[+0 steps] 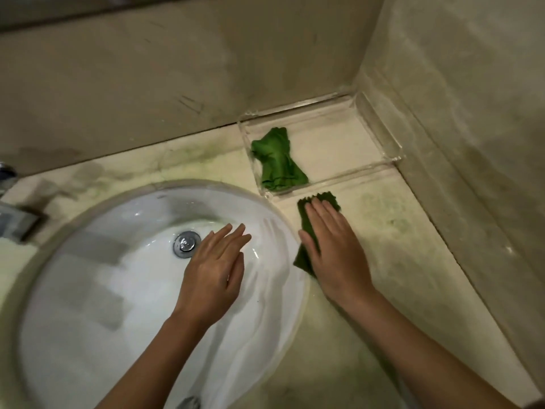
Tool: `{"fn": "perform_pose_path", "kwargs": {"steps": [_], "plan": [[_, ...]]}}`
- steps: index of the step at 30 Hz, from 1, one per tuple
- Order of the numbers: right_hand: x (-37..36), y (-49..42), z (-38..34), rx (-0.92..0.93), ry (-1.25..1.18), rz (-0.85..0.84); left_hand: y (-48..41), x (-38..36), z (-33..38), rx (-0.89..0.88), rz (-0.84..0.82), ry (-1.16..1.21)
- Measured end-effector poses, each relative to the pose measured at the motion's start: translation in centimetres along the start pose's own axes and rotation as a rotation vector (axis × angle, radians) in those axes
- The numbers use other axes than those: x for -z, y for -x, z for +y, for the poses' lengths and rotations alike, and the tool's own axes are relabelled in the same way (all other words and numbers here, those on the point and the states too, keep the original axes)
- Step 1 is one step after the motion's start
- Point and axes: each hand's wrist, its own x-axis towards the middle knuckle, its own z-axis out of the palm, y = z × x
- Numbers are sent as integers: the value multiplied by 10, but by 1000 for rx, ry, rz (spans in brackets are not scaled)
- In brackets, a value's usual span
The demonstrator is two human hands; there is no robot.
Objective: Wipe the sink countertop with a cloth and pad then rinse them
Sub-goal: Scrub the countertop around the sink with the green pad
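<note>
A white round sink (pixel 88 335) is seen from above, set into a pale stained countertop (pixel 398 237). Just right of the sink's rim, a dark green pad (pixel 324 199) is pressed flat onto the countertop by the right hand (pixel 336 249), whose fingers are laid straight across it, not curled. The left hand (pixel 212 270) is held over the sink, right of the metal drain (pixel 186 244), fingers straight and together, nothing grasped. Behind the sink's right edge, a crumpled green cloth (pixel 277 160) is left lying in a clear tray (pixel 380 125) set in the wall corner. A metal tap (pixel 14 219) is glimpsed at the sink's left.
</note>
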Motion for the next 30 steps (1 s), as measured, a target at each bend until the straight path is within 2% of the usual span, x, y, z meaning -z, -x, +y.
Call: {"fn": "perform_pose_path", "kwargs": {"steps": [6,10,15,19,23,27,30], "plan": [[26,-5,-16,-138,-436,23,6,21,-23,196,16,-38],[42,-19,-62,-166,-746,-62,3,36,-48,314,29,-45],[18,-61,-122,-174,-861,-103,-11,53,-89,357,85,-80],[-12,-105,-153,-111,-755,-25,-25,68,-133,368,162,-133],[-42,-151,-151,-17,-310,109,-36,76,-181,340,202,-197],[-68,-168,-135,-42,14,18,-44,83,-210,367,228,-194],[-85,-169,-144,-62,177,29,-46,85,-223,344,264,-214]]}}
